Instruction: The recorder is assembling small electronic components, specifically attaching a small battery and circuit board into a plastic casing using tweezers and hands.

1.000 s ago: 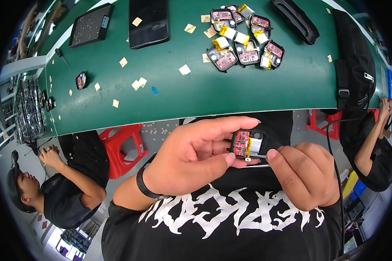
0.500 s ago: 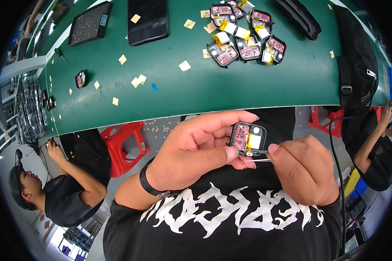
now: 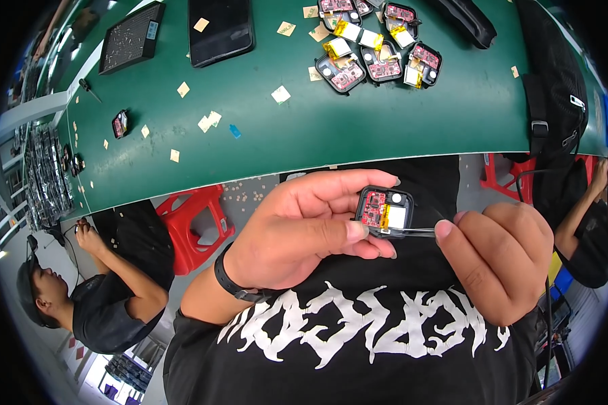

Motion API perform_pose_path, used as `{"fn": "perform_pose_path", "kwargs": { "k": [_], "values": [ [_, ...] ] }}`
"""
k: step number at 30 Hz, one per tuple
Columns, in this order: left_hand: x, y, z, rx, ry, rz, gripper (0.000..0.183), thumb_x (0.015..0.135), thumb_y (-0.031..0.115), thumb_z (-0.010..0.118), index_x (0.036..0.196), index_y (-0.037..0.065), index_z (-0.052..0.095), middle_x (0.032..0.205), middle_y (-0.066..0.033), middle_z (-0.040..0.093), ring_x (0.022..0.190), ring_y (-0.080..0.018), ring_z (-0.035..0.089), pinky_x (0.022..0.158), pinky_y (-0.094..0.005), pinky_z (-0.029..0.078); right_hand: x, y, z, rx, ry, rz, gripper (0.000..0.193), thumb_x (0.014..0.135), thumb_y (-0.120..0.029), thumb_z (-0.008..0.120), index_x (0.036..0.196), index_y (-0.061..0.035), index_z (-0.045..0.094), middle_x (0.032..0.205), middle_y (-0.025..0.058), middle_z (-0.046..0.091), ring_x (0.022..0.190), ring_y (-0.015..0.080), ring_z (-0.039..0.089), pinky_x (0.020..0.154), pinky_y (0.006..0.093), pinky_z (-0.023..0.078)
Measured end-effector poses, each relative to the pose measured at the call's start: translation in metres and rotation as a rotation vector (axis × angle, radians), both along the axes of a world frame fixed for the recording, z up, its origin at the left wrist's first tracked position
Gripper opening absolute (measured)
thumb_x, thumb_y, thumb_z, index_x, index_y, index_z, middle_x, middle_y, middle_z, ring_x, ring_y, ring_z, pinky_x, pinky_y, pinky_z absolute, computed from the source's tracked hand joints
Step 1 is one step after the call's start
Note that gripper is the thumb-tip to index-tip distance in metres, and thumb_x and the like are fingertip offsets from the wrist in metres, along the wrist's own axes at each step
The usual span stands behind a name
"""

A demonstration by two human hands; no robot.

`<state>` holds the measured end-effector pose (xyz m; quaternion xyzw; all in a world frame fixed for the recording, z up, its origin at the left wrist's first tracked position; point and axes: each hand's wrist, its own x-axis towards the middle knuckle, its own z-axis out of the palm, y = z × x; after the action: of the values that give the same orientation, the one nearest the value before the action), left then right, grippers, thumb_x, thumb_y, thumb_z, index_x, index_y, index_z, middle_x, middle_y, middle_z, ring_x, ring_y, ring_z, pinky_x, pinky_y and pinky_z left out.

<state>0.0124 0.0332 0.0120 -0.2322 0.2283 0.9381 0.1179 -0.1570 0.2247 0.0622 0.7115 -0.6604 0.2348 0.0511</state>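
Note:
My left hand [image 3: 290, 226] grips a small black device housing [image 3: 409, 216] by its left side, in front of my chest, thumb on the near edge and fingers around and under it. Inside it show a red circuit board [image 3: 371, 212] and a silver battery [image 3: 397, 216] with yellow tape. My right hand [image 3: 503, 260] pinches thin metal tweezers [image 3: 420, 231]. Their tips reach the housing's lower edge, near the yellow tape and my left thumb; what exactly they touch is too small to tell.
The green table [image 3: 331, 128] carries several open housings [image 3: 384, 69] with batteries, a black tablet-like slab [image 3: 221, 34], a dark tray [image 3: 132, 40] and scattered paper squares. A black bag [image 3: 557, 88] lies right. A seated person [image 3: 118, 297] and a red stool [image 3: 190, 226] are left.
My right hand has moved slightly right and the tweezers now lie more level, their tips closer together, at the housing's lower edge. My left hand keeps its hold. The view has shifted slightly.

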Motion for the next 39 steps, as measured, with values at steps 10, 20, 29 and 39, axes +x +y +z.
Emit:
{"fn": "perform_pose_path", "kwargs": {
  "k": [10, 20, 29, 39],
  "values": [
    [-0.001, 0.0, 0.004, 0.025, -0.054, -0.039, 0.054, 0.097, 0.0, 0.054, 0.148, -0.011, 0.04, 0.123, -0.0243, 0.065, 0.105, -0.0303, 0.073, 0.093, -0.0334, 0.062, -0.001, -0.002, -0.005, -0.053, 0.177, 0.148, 0.028, 0.066, -0.005, 0.078, 0.093, 0.003, 0.076, 0.092, 0.0133, 0.069, 0.073, 0.0226, 0.056, 0.051, 0.0324, 0.036],
    [0.0, 0.001, 0.001, 0.049, -0.047, -0.041, 0.052, 0.098, 0.001, 0.055, 0.148, -0.01, 0.041, 0.123, -0.0221, 0.065, 0.108, -0.0264, 0.072, 0.095, -0.0332, 0.061, 0.008, 0.0, -0.014, -0.09, 0.273, 0.127, 0.02, 0.072, 0.0, 0.08, 0.092, 0.0036, 0.076, 0.09, 0.014, 0.069, 0.072, 0.0222, 0.056, 0.051, 0.031, 0.037],
    [-0.002, 0.001, 0.001, 0.052, -0.063, -0.043, 0.052, 0.098, 0.001, 0.055, 0.147, -0.009, 0.042, 0.124, -0.0213, 0.065, 0.109, -0.0246, 0.071, 0.097, -0.0332, 0.06, 0.014, -0.001, -0.02, -0.185, 0.392, 0.083, 0.008, 0.083, -0.008, 0.078, 0.086, -0.0009, 0.077, 0.082, 0.0034, 0.067, 0.069, 0.0144, 0.054, 0.052, 0.0279, 0.031],
    [-0.002, 0.002, 0.0, 0.001, -0.052, -0.044, 0.052, 0.098, 0.002, 0.057, 0.147, -0.008, 0.043, 0.126, -0.0199, 0.065, 0.109, -0.0248, 0.071, 0.096, -0.033, 0.059, 0.006, -0.001, -0.011, -0.066, 0.258, 0.167, 0.024, 0.07, -0.004, 0.076, 0.092, 0.0059, 0.076, 0.087, 0.0162, 0.068, 0.067, 0.0213, 0.056, 0.048, 0.0297, 0.034]
  ]
}}
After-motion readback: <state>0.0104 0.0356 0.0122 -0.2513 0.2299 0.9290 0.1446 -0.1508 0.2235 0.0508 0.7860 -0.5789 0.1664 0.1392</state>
